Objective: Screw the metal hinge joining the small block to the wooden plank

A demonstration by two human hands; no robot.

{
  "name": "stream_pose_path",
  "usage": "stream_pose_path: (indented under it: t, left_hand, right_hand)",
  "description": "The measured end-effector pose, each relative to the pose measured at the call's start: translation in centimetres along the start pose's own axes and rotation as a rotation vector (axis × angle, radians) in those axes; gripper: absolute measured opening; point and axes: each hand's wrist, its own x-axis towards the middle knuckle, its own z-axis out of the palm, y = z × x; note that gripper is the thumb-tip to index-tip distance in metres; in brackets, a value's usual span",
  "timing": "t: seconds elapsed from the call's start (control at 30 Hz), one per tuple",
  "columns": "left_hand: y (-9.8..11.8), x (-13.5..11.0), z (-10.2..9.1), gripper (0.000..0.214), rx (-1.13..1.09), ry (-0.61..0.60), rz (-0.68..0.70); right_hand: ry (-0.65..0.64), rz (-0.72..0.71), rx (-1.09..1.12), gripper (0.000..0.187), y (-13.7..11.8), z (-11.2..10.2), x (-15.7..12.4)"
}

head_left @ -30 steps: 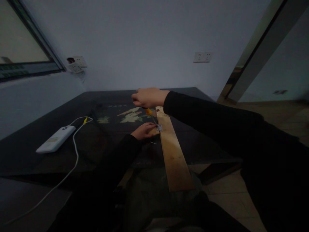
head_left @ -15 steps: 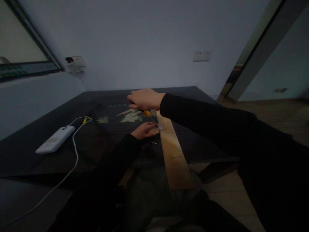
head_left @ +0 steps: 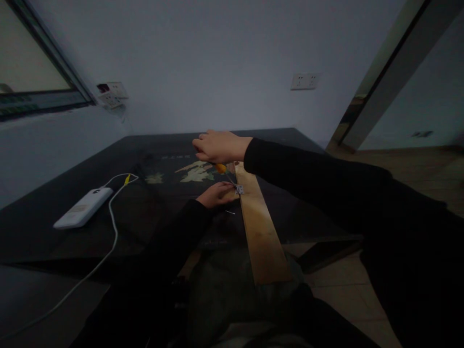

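Note:
My right hand (head_left: 222,146) is closed around the handle of a screwdriver (head_left: 220,168), whose orange-yellow lower part shows below the fist. Its thin shaft slants down to a small silver metal hinge (head_left: 239,189) on a long wooden board (head_left: 263,232). Beside the hinge, my left hand (head_left: 216,195) has its fingers drawn together at the screwdriver's tip. A tan wooden piece (head_left: 230,196) shows partly under those fingers; what they pinch is too small to make out. A small screw (head_left: 230,212) lies on the table just below the left hand.
The black table (head_left: 174,217) has a painted leaf pattern and meets the wall at the back. At left lies a white power bank (head_left: 84,208) with a white cable (head_left: 115,227) running off the near edge. The board overhangs the near edge, above my lap.
My right hand has turned slightly and shifted a little to the right on the screwdriver. The left hand, hinge and board keep their places; the view has tilted slightly.

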Motion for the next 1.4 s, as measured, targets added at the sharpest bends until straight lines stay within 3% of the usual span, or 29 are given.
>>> stream_pose_path:
  t: [0.1,0.23,0.37,0.63,0.8,0.9,1.2,1.4]
  left_hand:
    - [0.0,0.0,0.0,0.049,-0.010,0.000,-0.001]
    - [-0.1,0.0,-0.1,0.049,-0.015,-0.001,0.019]
    - [-0.2,0.1,0.0,0.050,-0.012,0.002,0.025]
    - [-0.7,0.0,0.2,0.051,-0.022,-0.010,0.018]
    - [-0.4,0.1,0.1,0.050,-0.017,-0.015,0.016]
    - [-0.2,0.1,0.0,0.050,-0.009,-0.014,0.006]
    - [-0.5,0.0,0.2,0.051,-0.022,-0.020,-0.008]
    - [-0.1,0.0,0.0,0.050,-0.038,0.000,-0.003]
  right_hand:
    - [-0.055,-0.041,0.045,0.033,0.3,-0.3,0.2]
    - [0.039,-0.024,0.028,0.028,0.2,-0.4,-0.2]
    - [0.083,0.039,-0.078,0.039,-0.1,-0.1,-0.6]
    - [-0.072,-0.057,0.088,0.035,0.0,-1.1,-0.1]
    - [0.046,-0.003,0.047,0.027,0.0,-0.7,-0.5]
    - [0.078,0.039,-0.019,0.034,-0.1,-0.5,-0.7]
    - [-0.124,-0.024,0.136,0.038,0.3,-1.3,-0.5]
    - [0.011,0.025,0.094,0.031,0.4,-0.4,-0.9]
